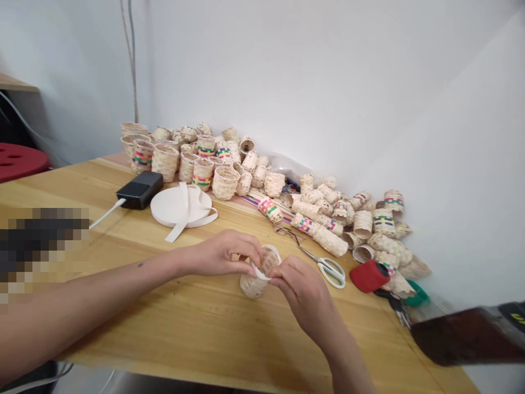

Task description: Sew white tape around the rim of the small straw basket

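Note:
A small woven basket (253,287) stands on the wooden table (197,334) between my hands, its opening tilted toward me. White tape (261,274) runs around its rim. My left hand (229,253) pinches the rim and tape on the left side, thumb outside and fingers toward the opening. On the right side, my right hand (301,284) pinches the same rim between thumb and forefinger. Fingers hide parts of the rim.
Many woven baskets (225,183) line the wall. A roll of white tape (168,207) and a black device (140,190) lie at left. Glasses (290,234), scissors (331,272) and a red roll (369,276) are at right. A dark object (463,336) sticks in at far right.

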Action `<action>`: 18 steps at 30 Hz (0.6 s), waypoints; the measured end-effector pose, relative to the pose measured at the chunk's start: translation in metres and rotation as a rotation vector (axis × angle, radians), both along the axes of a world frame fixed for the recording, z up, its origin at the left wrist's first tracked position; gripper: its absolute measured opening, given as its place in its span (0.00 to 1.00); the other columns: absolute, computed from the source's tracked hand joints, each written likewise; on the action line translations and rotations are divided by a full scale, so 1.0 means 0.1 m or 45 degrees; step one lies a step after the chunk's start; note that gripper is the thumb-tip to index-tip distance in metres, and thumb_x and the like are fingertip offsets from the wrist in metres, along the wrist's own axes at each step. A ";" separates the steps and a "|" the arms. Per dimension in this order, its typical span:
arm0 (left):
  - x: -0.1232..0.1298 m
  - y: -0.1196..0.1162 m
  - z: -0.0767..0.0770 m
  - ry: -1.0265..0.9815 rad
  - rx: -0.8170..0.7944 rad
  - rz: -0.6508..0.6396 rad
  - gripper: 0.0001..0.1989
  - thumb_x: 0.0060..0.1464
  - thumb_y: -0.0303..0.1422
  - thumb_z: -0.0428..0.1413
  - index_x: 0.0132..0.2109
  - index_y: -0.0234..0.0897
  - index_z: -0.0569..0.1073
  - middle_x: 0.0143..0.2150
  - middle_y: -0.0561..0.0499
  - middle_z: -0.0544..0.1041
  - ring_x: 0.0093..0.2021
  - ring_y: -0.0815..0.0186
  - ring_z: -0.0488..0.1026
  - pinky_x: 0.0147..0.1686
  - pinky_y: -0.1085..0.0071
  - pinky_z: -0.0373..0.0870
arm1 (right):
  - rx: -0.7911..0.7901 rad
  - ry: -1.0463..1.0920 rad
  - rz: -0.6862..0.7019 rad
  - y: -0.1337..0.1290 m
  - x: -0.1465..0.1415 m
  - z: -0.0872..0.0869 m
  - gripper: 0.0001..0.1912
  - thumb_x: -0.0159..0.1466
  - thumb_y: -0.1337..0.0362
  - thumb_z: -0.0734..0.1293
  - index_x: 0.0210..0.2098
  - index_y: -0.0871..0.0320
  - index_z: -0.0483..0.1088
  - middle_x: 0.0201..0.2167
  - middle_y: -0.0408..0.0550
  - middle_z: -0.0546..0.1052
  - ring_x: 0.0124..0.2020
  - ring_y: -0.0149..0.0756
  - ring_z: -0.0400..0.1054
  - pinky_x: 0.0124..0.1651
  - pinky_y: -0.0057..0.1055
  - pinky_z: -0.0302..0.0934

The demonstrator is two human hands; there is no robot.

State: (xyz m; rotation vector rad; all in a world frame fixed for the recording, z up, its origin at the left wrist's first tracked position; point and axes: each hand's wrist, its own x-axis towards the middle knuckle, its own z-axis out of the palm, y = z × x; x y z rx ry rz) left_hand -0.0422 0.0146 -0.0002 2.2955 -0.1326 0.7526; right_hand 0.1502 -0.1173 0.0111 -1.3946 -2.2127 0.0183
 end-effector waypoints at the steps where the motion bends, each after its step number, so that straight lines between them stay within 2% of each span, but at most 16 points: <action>1: 0.00 -0.01 0.02 0.003 -0.024 -0.003 0.04 0.58 0.30 0.57 0.39 0.33 0.76 0.41 0.43 0.77 0.42 0.65 0.74 0.44 0.72 0.69 | -0.009 0.003 -0.001 0.00 0.00 0.00 0.09 0.69 0.67 0.61 0.33 0.59 0.70 0.29 0.47 0.70 0.31 0.35 0.64 0.34 0.30 0.55; 6: -0.01 -0.08 0.07 0.048 -0.111 0.036 0.05 0.58 0.27 0.55 0.34 0.32 0.73 0.35 0.46 0.76 0.36 0.68 0.72 0.39 0.75 0.67 | -0.027 -0.009 -0.014 -0.02 -0.01 0.02 0.09 0.69 0.66 0.61 0.33 0.59 0.70 0.30 0.47 0.70 0.32 0.36 0.64 0.34 0.31 0.55; 11: 0.03 -0.15 0.03 0.131 -0.216 0.263 0.04 0.53 0.26 0.54 0.30 0.31 0.72 0.31 0.50 0.74 0.32 0.69 0.69 0.34 0.76 0.63 | -0.057 -0.030 -0.039 -0.02 -0.02 0.06 0.09 0.69 0.67 0.60 0.33 0.59 0.69 0.30 0.47 0.69 0.32 0.36 0.64 0.34 0.31 0.55; 14: 0.05 -0.18 0.02 0.176 -0.225 0.328 0.04 0.48 0.23 0.53 0.29 0.31 0.72 0.29 0.52 0.73 0.29 0.70 0.67 0.32 0.77 0.61 | -0.065 -0.043 -0.046 -0.04 -0.04 0.08 0.08 0.68 0.67 0.61 0.33 0.58 0.70 0.31 0.46 0.70 0.33 0.35 0.64 0.35 0.31 0.55; 18: 0.06 -0.18 0.03 0.187 -0.212 0.325 0.04 0.46 0.23 0.52 0.28 0.31 0.72 0.27 0.54 0.72 0.28 0.72 0.65 0.30 0.78 0.60 | 0.076 0.013 -0.059 -0.07 -0.11 0.07 0.04 0.67 0.65 0.64 0.38 0.58 0.71 0.33 0.48 0.72 0.36 0.37 0.65 0.38 0.32 0.57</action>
